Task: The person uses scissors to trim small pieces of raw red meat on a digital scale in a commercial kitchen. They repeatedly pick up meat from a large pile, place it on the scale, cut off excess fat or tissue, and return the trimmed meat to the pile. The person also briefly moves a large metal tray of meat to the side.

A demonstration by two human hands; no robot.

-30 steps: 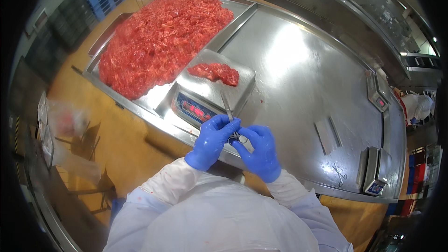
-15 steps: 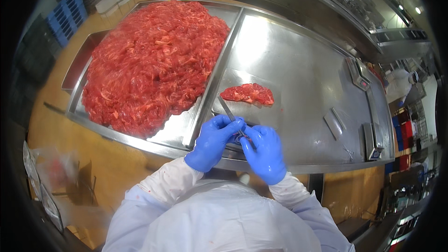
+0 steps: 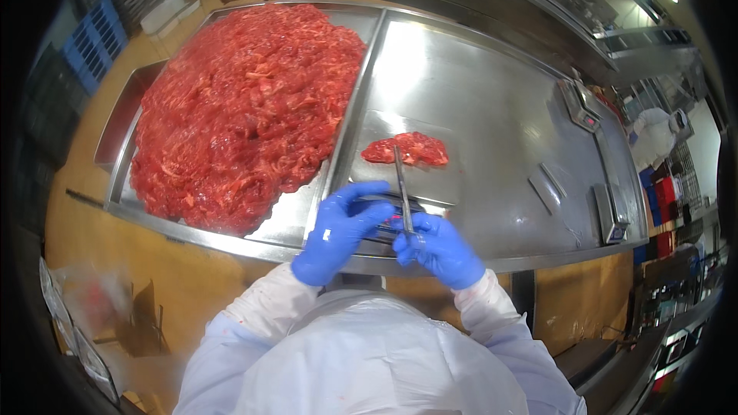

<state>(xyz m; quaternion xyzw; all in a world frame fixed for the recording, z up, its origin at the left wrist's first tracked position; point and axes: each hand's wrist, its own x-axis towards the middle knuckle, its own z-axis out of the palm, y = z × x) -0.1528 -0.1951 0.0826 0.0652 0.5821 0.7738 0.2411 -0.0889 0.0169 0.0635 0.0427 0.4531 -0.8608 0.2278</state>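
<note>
The right hand grips the lower end of the slender metal tool; the left hand, spread and unclamped, is just beside it. The tool's tip visually overlaps the meat piece on the scale plate; contact cannot be determined. The meat pile lies left

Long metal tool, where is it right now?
In the head view, the long metal tool is just right of centre, in the right hand, its far end seen against the small meat piece.
</note>
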